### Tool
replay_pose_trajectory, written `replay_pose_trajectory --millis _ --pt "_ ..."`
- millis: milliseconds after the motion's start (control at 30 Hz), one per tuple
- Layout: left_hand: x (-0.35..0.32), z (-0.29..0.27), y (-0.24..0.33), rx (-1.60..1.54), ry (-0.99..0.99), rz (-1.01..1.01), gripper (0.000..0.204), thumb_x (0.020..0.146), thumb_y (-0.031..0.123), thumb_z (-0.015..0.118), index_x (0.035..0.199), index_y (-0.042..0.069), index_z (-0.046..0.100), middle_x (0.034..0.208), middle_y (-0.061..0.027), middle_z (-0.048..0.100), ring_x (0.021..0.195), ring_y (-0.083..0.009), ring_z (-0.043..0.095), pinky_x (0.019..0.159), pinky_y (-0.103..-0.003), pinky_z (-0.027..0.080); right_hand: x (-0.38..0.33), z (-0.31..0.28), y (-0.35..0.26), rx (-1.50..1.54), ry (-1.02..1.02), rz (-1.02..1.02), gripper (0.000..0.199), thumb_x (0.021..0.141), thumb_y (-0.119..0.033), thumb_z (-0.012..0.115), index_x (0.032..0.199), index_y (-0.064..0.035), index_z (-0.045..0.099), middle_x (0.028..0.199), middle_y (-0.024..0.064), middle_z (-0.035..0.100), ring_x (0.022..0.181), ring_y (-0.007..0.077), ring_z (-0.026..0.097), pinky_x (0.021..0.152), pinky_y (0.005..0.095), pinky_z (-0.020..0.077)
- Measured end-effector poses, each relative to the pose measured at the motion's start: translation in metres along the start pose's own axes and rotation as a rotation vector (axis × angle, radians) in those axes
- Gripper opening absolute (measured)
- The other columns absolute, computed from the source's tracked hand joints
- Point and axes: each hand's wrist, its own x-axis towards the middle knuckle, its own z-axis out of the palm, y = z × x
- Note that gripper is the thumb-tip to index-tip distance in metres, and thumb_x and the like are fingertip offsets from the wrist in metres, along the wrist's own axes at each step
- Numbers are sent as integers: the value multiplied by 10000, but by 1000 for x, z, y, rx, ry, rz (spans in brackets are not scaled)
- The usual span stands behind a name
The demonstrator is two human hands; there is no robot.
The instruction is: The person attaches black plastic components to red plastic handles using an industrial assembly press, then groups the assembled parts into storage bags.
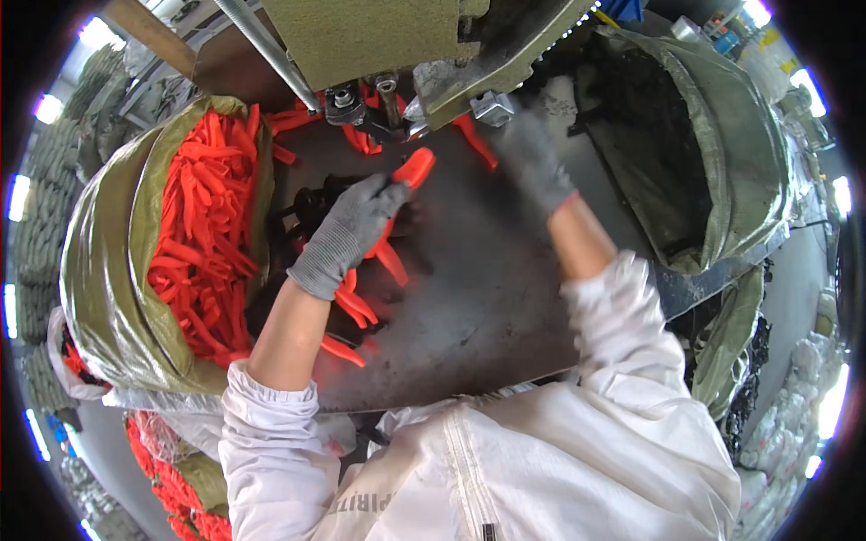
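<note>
My left hand (350, 230), in a grey knit glove, is closed around a red curved plastic piece like a handle grip (417, 168). The piece's rounded end sticks out past thumb and fingers, below the machine. Several loose red pieces (390, 263) lie on the dark table under and beside this hand, next to some black parts (311, 203). My right hand (538, 167), gloved too, is smeared by motion near a shiny metal block (492, 109) on the machine. Its fingers cannot be made out. Another red piece (476, 142) lies between the two hands, toward the machine.
A green machine head (361, 36) with metal fittings overhangs the table's (451, 347) far side. On the left stands a woven sack (108, 261) full of red pieces. An open dark-lined sack (735, 153) stands on the right. More red pieces (171, 478) lie low at the left.
</note>
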Motion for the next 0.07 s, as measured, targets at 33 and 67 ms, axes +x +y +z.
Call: replay_pose_trajectory --millis 33,67 --pt "-5 -18 -24 -77 67 -129 460 1047 373 667 1274 -26 624 1092 -143 676 1043 -227 703 891 -343 618 21 -11 8 -367 59 20 477 1045 -403 581 1370 -54 603 1291 178 718 1127 278 720 928 384 574" --pt "-3 -30 -37 137 109 -263 580 1032 512 635 1404 67 612 1245 -128 686 1142 -273 656 1171 -460 440 38 -37 44 144 -214 -197 661 944 -545 688 1444 -128 575 1299 201 718 1205 294 699 1004 401 554"
